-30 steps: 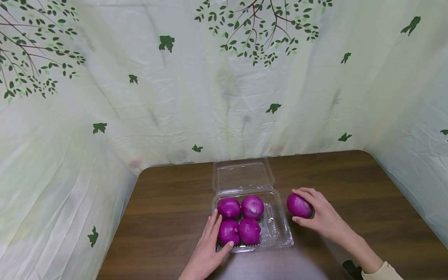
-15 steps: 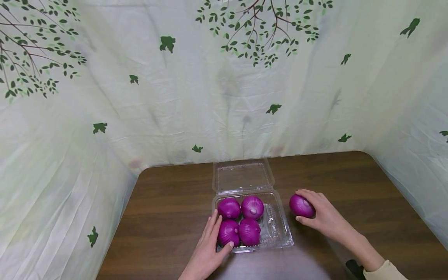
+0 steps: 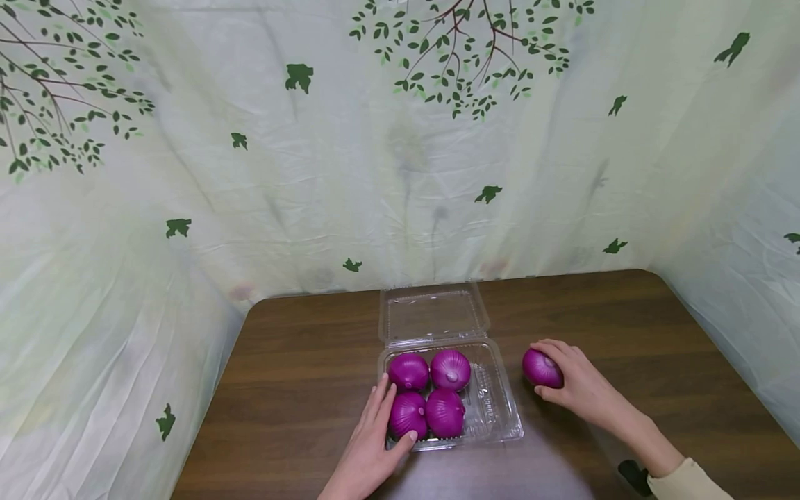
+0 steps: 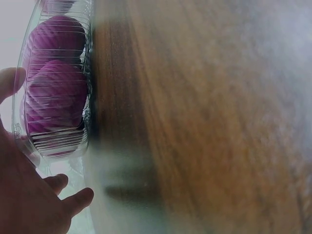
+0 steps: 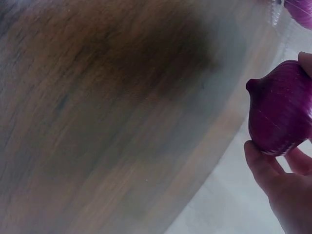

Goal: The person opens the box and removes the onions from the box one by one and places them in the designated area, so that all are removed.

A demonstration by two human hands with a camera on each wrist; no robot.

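Observation:
My right hand holds a red onion between thumb and fingers, right of a clear plastic clamshell container. In the right wrist view, the onion has its pointed tip facing left, and the thumb and fingertips press its sides. Several more red onions sit in two rows in the container's left and middle part; its right side shows bare plastic. My left hand rests at the container's near-left corner with its fingers extended along the left edge. In the left wrist view, the thumb touches the rim.
The container's lid lies folded back toward the far table edge. Below is a brown wood-grain table. A pale curtain with leaf prints hangs behind and along the sides. A dark strap shows by the right wrist.
My right hand, with the red onion in it, has shifted slightly right, away from the container. The left hand, container and other onions have stayed in place.

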